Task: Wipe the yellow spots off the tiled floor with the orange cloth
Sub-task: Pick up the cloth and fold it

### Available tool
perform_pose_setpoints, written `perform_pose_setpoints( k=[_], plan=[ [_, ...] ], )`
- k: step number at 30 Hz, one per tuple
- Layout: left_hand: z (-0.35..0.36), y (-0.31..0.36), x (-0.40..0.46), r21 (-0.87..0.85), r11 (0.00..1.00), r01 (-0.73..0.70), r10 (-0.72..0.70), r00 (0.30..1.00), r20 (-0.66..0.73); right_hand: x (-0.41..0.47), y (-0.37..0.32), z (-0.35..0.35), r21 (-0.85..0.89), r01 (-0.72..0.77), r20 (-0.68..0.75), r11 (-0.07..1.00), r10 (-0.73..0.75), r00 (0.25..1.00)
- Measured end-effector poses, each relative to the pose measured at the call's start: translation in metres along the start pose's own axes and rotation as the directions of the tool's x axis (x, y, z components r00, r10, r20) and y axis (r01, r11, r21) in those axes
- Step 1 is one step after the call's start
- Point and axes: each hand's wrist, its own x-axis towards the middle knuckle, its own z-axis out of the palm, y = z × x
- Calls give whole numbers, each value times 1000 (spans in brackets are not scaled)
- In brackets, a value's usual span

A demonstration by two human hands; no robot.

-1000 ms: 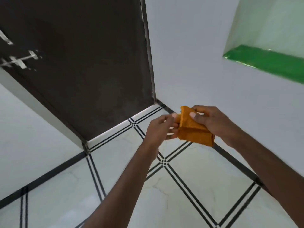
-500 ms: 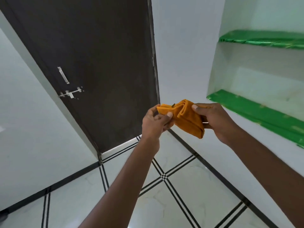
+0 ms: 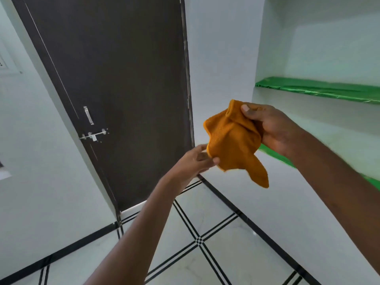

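Observation:
The orange cloth hangs loosely unfolded in the air in front of me, one corner drooping down to the right. My right hand grips its upper edge, thumb on top. My left hand pinches the cloth's lower left edge between thumb and fingers. The white tiled floor with black line borders lies below my arms; no yellow spots show on the part in view.
A dark brown door with a metal handle and latch stands shut straight ahead. White walls flank it. A wall niche on the right holds green shelves. A black skirting line runs along the floor edge.
The view has tilted upward, showing more door and shelves. The folded cloth has opened out and now hangs loose; my right hand rose while my left hand dropped to the lower edge.

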Motion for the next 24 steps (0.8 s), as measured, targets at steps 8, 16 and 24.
perform_pose_setpoints(
  k=[8, 16, 24],
  plan=[
    [8, 38, -20, -283, 954, -103, 120, 992, 45, -5, -8, 8, -171, -224, -323, 959, 160, 933],
    [25, 33, -21, -236, 971, -40, 36, 999, -24, -28, 19, 24, -447, -334, -430, 830, 128, 894],
    [59, 41, -20, -317, 948, 5, -49, 990, -130, -92, 25, 33, -865, -122, -355, 487, -423, 834]
  ],
)
